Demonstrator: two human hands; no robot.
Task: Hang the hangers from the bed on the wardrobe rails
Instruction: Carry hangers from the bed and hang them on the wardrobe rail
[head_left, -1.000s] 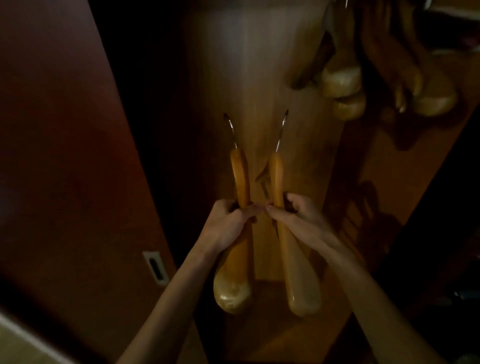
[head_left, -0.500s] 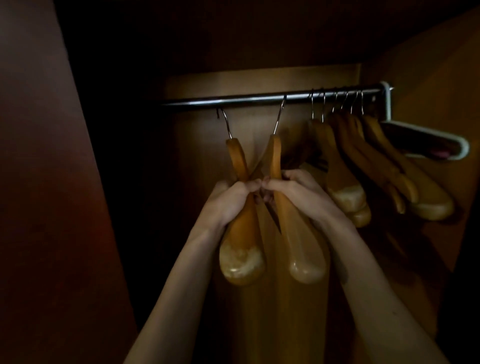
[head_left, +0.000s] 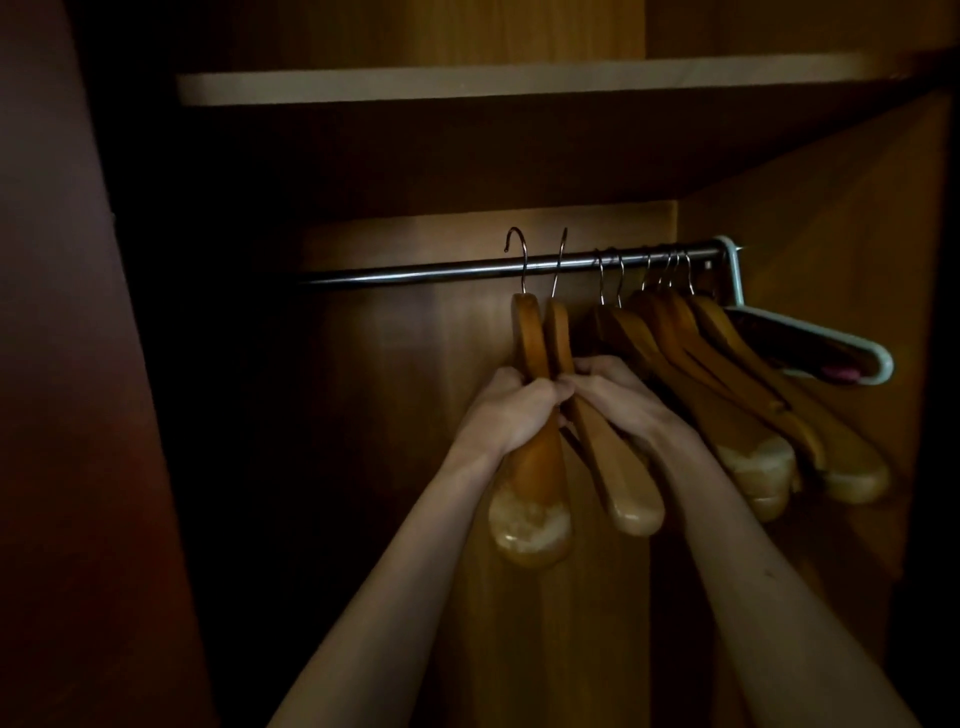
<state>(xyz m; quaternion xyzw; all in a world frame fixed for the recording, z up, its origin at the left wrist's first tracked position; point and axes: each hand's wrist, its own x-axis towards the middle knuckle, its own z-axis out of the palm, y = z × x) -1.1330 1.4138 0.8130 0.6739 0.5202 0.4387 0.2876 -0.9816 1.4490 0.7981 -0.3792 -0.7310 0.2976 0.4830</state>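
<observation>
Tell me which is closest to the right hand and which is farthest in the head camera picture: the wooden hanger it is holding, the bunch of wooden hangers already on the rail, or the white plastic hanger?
From the right hand:
1. Held wooden hanger, gripped in that hand, centre.
2. Bunch of hung wooden hangers, just to its right on the rail.
3. White plastic hanger, far right at the rail's end.

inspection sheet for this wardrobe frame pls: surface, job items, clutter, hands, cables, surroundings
Surface: metal rail under a wooden shelf.
Job's things: two wooden hangers, left hanger and right hanger, hooks raised above the rail, not yet seated; hung hangers bunched at the rail's right end.
Clutter: white plastic hanger at far right.
Hands: left hand grips the left hanger; right hand grips the right hanger.
Cables: nothing seen.
Surroundings: dim wardrobe interior, wooden back panel.
</observation>
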